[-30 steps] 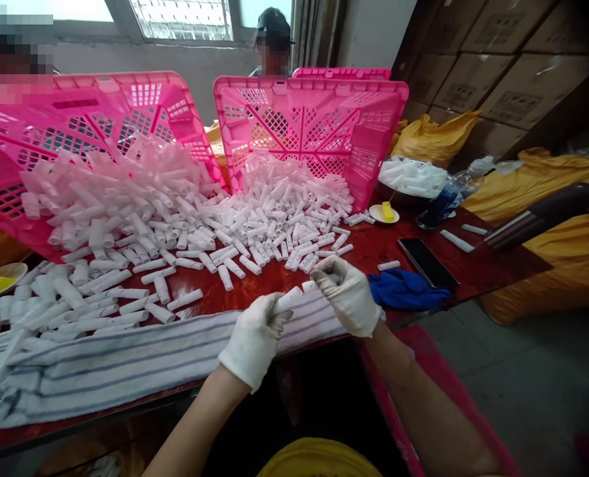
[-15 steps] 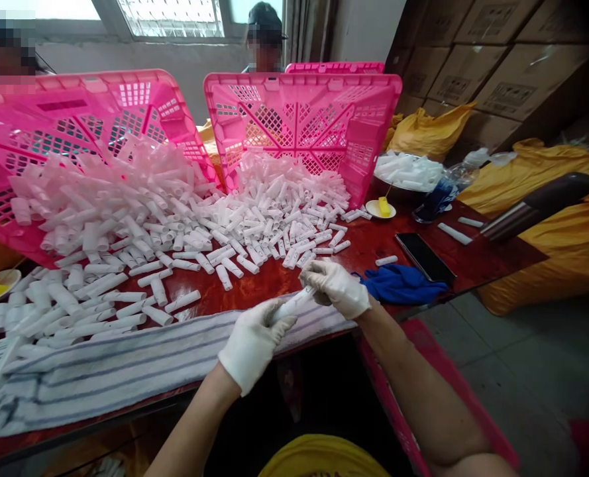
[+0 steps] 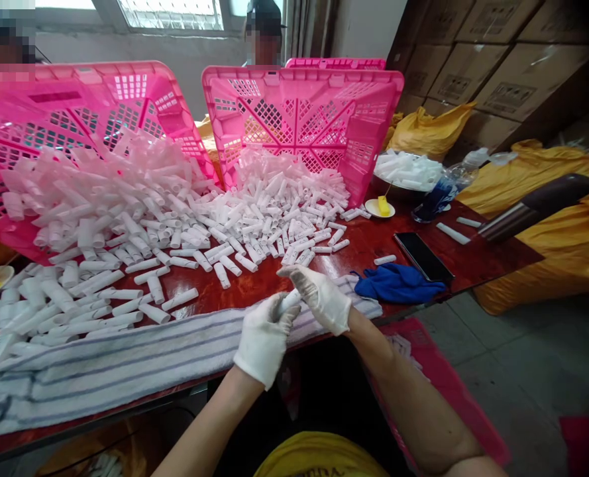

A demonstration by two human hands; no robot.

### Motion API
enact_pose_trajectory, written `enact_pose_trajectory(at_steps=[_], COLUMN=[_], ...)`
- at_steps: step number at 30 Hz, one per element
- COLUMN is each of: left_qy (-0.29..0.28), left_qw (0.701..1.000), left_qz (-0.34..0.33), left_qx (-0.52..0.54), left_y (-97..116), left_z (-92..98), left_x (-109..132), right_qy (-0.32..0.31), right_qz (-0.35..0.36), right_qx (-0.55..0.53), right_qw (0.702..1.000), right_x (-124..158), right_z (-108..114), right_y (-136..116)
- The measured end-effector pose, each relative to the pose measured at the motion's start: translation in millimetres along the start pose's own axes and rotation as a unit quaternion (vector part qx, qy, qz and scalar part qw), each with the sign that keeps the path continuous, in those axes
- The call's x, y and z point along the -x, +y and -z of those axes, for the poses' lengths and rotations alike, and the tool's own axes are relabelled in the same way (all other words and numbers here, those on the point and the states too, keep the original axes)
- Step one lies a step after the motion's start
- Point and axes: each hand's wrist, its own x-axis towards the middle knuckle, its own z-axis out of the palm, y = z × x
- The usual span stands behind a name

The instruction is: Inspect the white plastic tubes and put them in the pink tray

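Note:
My left hand point(image 3: 267, 331), in a white glove, is wrapped round a short white tube point(image 3: 289, 302) above the striped towel point(image 3: 140, 371). The tube's upper end sticks out past the thumb. Close by, my gloved right hand point(image 3: 321, 298) is open, its fingers stretched out to the left over that end; whether the palm touches the tube I cannot tell. Beyond both hands, many loose white tubes point(image 3: 232, 265) lie on the red table point(image 3: 244, 291), heaped up into two tipped pink baskets point(image 3: 299, 83).
To the right are a blue cloth point(image 3: 398, 283), a phone point(image 3: 423, 257), a small dish with a yellow block point(image 3: 382, 207) and a bowl of white tubes point(image 3: 408, 172). Yellow sacks point(image 3: 533, 199) and stacked cartons point(image 3: 513, 86) stand behind. Below my right arm is a pink basket point(image 3: 443, 391). Other people sit opposite.
My right hand has let go of the tube's end, and its fingers have straightened and moved left. The left hand, still round the tube, has shifted slightly right.

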Motion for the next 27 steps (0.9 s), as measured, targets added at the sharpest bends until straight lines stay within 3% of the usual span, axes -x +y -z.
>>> enact_pose_trajectory(at_steps=[5,8,12,15,19,21,23,25,27], left_qy=[0.054,0.097,0.105,0.107,0.118,0.067,-0.07,-0.235,-0.327], left_qw=[0.988,0.965,0.937,0.932,0.962,0.994,0.988,0.912,0.841], left_qz=[-0.067,-0.144,-0.224,-0.225,-0.147,-0.05,0.085,0.193,0.231], left_qx=[-0.127,-0.196,-0.248,-0.263,-0.196,-0.067,0.112,0.276,0.364], left_y=[-3,-6,-12,-13,-4,5,12,18,21], left_z=[-1.1,-0.4,-1.8,-3.1,-3.3,0.3,8.2,17.9,24.1], left_x=[3,3,3,3,4,3,3,1,0], right_qy=[0.115,0.142,0.214,0.238,0.167,0.138,0.088,0.029,-0.018], right_qz=[-0.039,-0.076,-0.077,-0.082,-0.097,-0.088,-0.058,-0.022,0.007], right_qx=[-0.083,-0.128,-0.088,-0.061,-0.08,-0.09,-0.101,-0.107,-0.1], right_qw=[0.989,0.979,0.97,0.966,0.978,0.982,0.989,0.994,0.995], right_x=[13,18,17,16,15,15,15,15,14], right_z=[2,3,3,0,-2,2,10,18,21], right_y=[8,11,7,-1,-9,-11,-11,-10,-9])
